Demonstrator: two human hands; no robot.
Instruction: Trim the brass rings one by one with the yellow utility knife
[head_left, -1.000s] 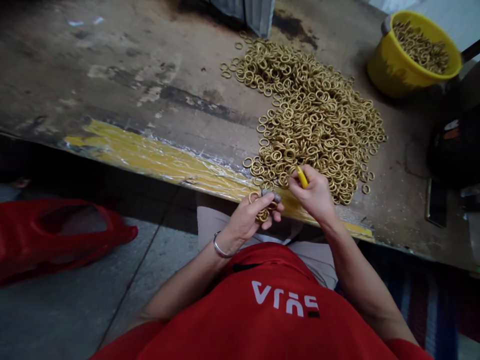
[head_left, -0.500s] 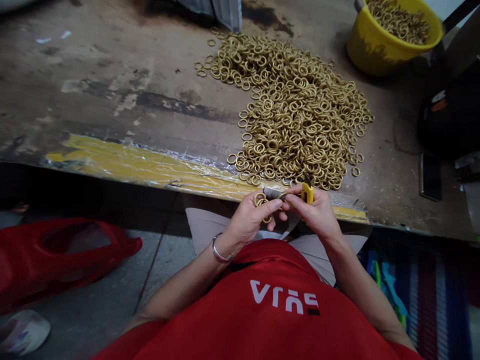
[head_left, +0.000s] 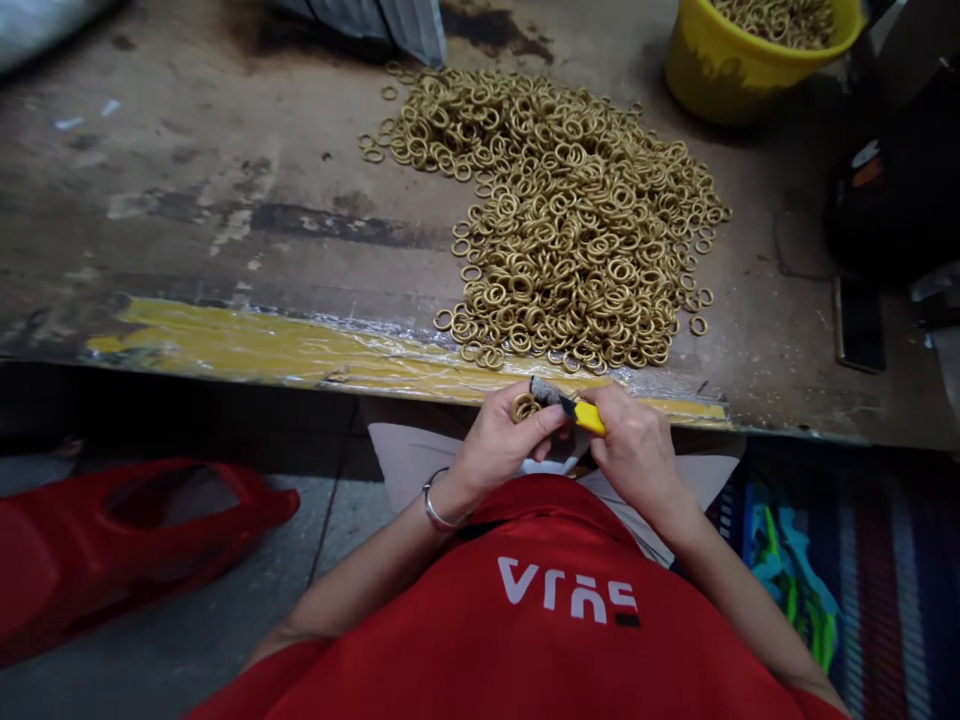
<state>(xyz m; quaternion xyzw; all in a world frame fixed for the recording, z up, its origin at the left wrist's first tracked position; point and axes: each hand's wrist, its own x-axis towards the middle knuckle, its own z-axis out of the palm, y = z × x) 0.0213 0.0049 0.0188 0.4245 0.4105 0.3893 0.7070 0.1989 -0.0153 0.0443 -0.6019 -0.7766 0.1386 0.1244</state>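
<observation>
My left hand (head_left: pixel 495 445) is closed around a few gold-coloured rings (head_left: pixel 523 406), held near the table's front edge. A rough grey covering (head_left: pixel 546 390) shows at its index finger. My right hand (head_left: pixel 637 440) grips a yellow utility knife (head_left: pixel 589 417). The knife's dark blade end points left and meets the left thumb and the grey covering; whether it touches a ring there is hard to see. Just beyond both hands, a large heap of gold-coloured rings (head_left: pixel 577 230) lies on the table.
The worn table (head_left: pixel 315 270) has yellow tape (head_left: pixel 225 345) along its front edge. A yellow bucket (head_left: pixel 727 70) of rings stands at the back right. A phone (head_left: pixel 859 322) lies at the right. A red plastic chair (head_left: pixel 150 540) is at the lower left.
My right hand has turned the utility knife from upright to pointing left, bringing its blade end to my left fingers. My left hand keeps its rings. The view has shifted slightly.
</observation>
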